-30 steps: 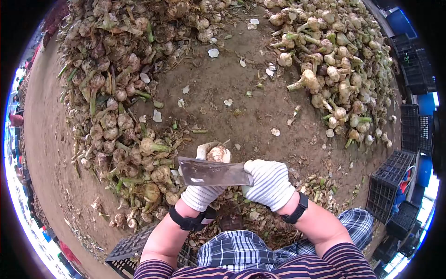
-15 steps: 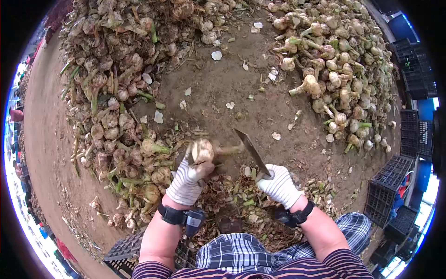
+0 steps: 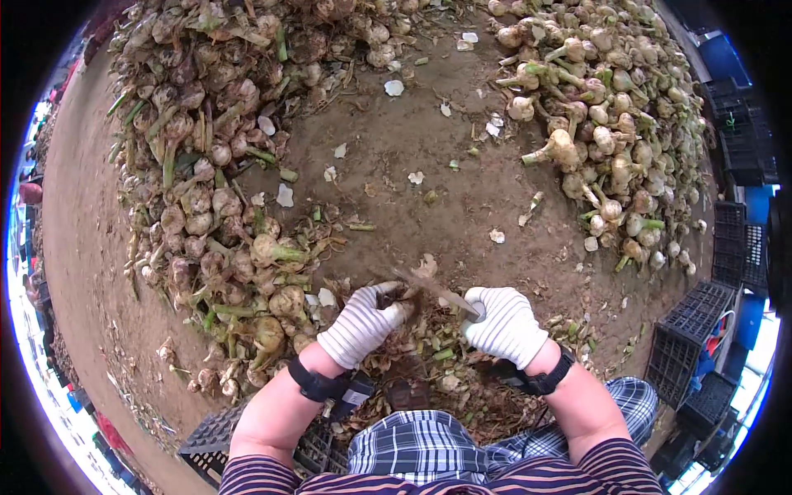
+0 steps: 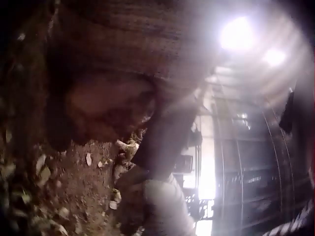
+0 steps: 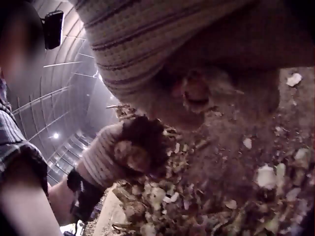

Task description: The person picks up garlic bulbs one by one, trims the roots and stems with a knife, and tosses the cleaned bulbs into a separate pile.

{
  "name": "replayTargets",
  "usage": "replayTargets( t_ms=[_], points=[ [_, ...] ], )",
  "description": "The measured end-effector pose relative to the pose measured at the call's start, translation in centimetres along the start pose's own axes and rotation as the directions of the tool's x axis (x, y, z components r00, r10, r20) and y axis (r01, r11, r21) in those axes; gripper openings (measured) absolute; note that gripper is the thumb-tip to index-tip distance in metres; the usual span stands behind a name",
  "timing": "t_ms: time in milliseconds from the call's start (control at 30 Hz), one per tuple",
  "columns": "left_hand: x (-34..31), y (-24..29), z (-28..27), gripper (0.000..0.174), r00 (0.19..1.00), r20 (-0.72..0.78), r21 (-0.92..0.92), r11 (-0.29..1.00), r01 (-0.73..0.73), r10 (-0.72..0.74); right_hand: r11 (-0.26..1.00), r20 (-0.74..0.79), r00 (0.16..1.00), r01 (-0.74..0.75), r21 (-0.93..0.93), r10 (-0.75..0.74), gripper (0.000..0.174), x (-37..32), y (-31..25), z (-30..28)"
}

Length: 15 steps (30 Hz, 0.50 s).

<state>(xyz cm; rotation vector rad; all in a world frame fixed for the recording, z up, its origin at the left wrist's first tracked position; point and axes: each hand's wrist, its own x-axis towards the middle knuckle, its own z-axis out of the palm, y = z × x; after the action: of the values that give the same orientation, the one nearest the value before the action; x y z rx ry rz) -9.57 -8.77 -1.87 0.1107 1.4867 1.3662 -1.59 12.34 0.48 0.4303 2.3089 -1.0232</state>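
My left hand (image 3: pixel 359 324), in a white striped glove, grips a garlic bulb with a dark, shaggy side, which shows in the right wrist view as a blurred garlic bulb (image 5: pixel 135 155). The fingers hide much of it in the head view. Gloved the same way, my right hand (image 3: pixel 505 327) holds a broad-bladed knife by its handle. The knife blade (image 3: pixel 437 289) is blurred and points left, close to the left fingers. In the left wrist view the dark knife blade (image 4: pixel 165 140) stands between the hands. A pale blurred scrap (image 3: pixel 426 266) shows just beyond the blade.
A large heap of garlic with stems (image 3: pixel 186 165) lies on the left. Another garlic heap (image 3: pixel 610 124) lies at the right back. Cut stems and peelings (image 3: pixel 445 355) cover the ground below the hands. Black plastic crates (image 3: pixel 693 330) stand along the right side.
One second ago the blade lay level across in front of the bulb; then the hands parted with the bulb turned stem-right. Now the left hand has turned inward and the blade is back beside it.
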Motion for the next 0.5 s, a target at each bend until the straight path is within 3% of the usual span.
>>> replayTargets(
  t_ms=[67,100,133,167,200,233,267,300,333,367,400,467,500],
  points=[
    [-0.9,1.3,0.7,0.025,0.955,-0.295,0.148,0.987,0.060,-0.013,0.987,0.090,0.994,-0.046,-0.151,0.060,0.023,-0.1,0.6,0.0],
    [-1.0,0.6,0.4,0.023,0.950,-0.299,0.118,0.992,-0.054,0.088,0.970,0.120,0.985,-0.094,-0.224,0.123,0.024,-0.3,1.5,0.1],
    [-1.2,0.8,0.0,0.023,0.943,-0.321,0.124,0.991,-0.055,0.093,0.931,0.139,0.966,-0.164,-0.327,0.219,0.025,-0.5,3.0,0.3],
    [-1.3,1.0,-0.4,0.024,0.908,-0.403,0.087,0.993,-0.084,0.112,0.895,0.148,0.957,-0.169,-0.414,0.249,0.026,-0.6,6.0,1.7],
    [-1.2,1.4,-0.9,0.024,0.860,-0.492,0.052,0.991,-0.123,0.132,0.903,0.106,0.961,-0.197,-0.382,0.255,0.028,-1.2,8.5,2.9],
    [-0.7,2.5,-2.0,0.033,0.876,-0.482,-0.068,0.998,-0.015,-0.019,0.915,0.086,0.955,-0.244,-0.321,0.284,0.026,-0.9,9.4,3.4],
    [0.0,3.1,-2.0,0.052,0.911,-0.407,-0.163,0.976,-0.143,0.066,0.921,0.071,0.944,-0.297,-0.253,0.324,0.025,-0.7,9.5,4.0],
    [0.1,5.3,-0.7,0.076,0.940,-0.228,-0.381,0.865,-0.325,0.252,0.928,0.079,0.950,-0.273,-0.253,0.301,0.025,0.3,8.9,4.7],
    [-0.2,8.3,0.6,0.091,0.938,-0.031,-0.491,0.812,-0.315,0.345,0.968,0.034,0.970,-0.235,-0.083,0.239,0.023,1.2,8.1,5.1],
    [0.1,9.2,1.4,0.085,0.855,-0.038,-0.425,0.766,-0.482,0.518,0.979,-0.018,0.982,-0.188,0.084,0.190,0.020,1.6,7.5,5.3],
    [-0.6,10.2,0.7,0.085,0.852,-0.048,-0.422,0.762,-0.490,0.522,0.981,-0.016,0.983,-0.179,0.078,0.181,0.020,1.6,6.8,5.0],
    [-2.2,12.4,-2.4,0.073,0.845,-0.288,0.201,0.891,-0.406,0.450,0.978,-0.128,0.986,-0.081,0.191,0.106,0.015,1.5,5.2,3.3],
    [-1.8,11.9,-4.9,0.067,0.821,-0.462,0.629,0.776,0.038,0.335,0.967,-0.149,0.980,-0.096,0.235,0.133,0.012,1.1,5.6,2.9]
  ],
)
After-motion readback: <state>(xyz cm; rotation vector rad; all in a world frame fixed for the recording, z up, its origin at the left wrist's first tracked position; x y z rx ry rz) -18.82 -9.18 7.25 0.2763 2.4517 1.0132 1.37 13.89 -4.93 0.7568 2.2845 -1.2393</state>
